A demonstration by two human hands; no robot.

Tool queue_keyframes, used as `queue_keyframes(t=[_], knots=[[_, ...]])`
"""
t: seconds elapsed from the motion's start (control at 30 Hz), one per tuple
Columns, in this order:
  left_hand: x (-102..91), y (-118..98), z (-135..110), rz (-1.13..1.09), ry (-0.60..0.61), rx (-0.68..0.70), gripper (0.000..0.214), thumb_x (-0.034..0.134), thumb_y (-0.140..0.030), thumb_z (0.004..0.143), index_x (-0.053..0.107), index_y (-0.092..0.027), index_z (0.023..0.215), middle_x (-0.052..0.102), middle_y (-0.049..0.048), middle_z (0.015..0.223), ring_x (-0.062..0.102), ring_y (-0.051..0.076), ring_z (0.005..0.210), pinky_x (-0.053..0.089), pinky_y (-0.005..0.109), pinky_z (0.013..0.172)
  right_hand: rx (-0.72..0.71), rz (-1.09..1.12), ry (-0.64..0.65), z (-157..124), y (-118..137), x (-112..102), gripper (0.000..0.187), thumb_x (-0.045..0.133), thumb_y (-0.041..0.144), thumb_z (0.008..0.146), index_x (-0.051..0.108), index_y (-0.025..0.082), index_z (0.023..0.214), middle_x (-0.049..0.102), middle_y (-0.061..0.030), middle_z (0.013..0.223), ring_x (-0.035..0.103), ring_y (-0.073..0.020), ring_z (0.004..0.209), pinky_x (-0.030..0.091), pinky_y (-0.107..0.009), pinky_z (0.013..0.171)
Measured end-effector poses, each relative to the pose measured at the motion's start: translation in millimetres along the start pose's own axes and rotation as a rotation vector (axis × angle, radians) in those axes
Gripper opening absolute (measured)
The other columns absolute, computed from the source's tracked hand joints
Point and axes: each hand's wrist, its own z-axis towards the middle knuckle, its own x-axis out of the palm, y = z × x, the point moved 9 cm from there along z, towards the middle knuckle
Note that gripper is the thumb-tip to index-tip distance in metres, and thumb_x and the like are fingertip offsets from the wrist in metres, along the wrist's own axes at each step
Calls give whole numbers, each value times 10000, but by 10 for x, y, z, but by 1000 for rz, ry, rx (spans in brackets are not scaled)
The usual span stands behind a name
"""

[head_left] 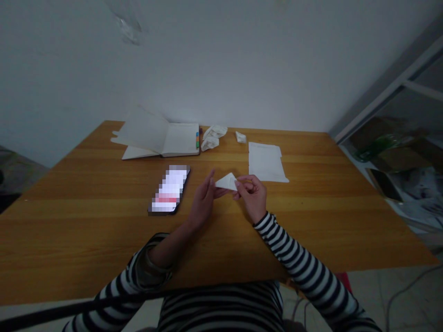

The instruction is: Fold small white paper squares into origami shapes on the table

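Probably a home study: wooden desk [311, 216], notebook [182, 137].

Paper [227, 182] between hands [202, 203], phone [171, 188] left

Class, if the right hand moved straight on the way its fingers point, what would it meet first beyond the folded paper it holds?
Most likely the left hand, just across the folded paper from the right hand; depth is hard to judge from one view.
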Motion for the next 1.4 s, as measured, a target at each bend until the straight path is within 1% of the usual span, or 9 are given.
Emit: queue_keyframes(t=[0.13,0.3,0.5,0.67,0.83,0.9,1.03,1.13,1.4], knots=[[34,-118,12,75,132,15,720,531,-634,877,528,-128,1389,760,129,1045,732,261,957,577,417,911,19,31,-10,28,-19,-48,257,750,403,776,645,196,889,675,44,544,596,-104,415,485,-201,426],[-7,-243,42,292,160,83,510,726,-480,797,688,-207,1227,732,67,1180,674,284,1097,513,425,1006,26,40,-3,70,-18,-87,260,739,408,784,652,195,906,679,41,554,615,-110,435,492,-205,442],[-31,21,64,-41,47,-101,484,729,-509,782,732,-141,1096,776,93,996,737,233,902,568,398,914,-102,-70,-11,-26,40,-30,212,694,381,838,644,215,961,679,42,604,638,-121,498,521,-231,502],[-108,218,48,-90,-68,-214,397,751,-518,748,732,-127,811,767,74,761,734,193,718,593,336,805,-206,-261,17,-150,112,50,209,639,343,887,644,235,1065,688,23,659,654,-134,545,519,-254,538],[-60,229,81,-14,95,-276,469,678,-577,793,742,-118,863,775,120,802,748,252,783,593,378,805,-146,-205,19,-74,92,-1,253,649,367,869,618,230,1080,634,49,574,608,-123,489,488,-239,493],[-64,96,105,118,145,-182,512,600,-593,849,747,-118,967,779,138,934,740,286,901,576,420,867,-72,-148,56,-12,32,-3,298,672,387,842,603,226,1083,613,65,544,570,-109,448,461,-219,453],[40,-318,55,518,216,254,432,635,-471,867,691,-196,1196,689,100,1260,633,292,1185,477,447,1045,48,-91,167,49,-85,54,337,697,405,809,596,218,1071,570,90,495,491,-88,393,395,-190,399],[228,-357,-59,717,334,436,356,629,-393,880,703,-214,1179,659,93,1310,615,275,1216,464,443,1064,55,-79,148,61,-100,36,337,692,425,816,601,218,1067,550,89,491,455,-84,390,345,-190,388],[344,-251,-123,760,371,382,325,468,-295,962,683,-208,1190,744,77,1131,718,215,927,557,327,821,-76,-161,281,26,-106,167,364,689,421,833,620,218,1126,521,63,651,501,-106,575,424,-231,552]])
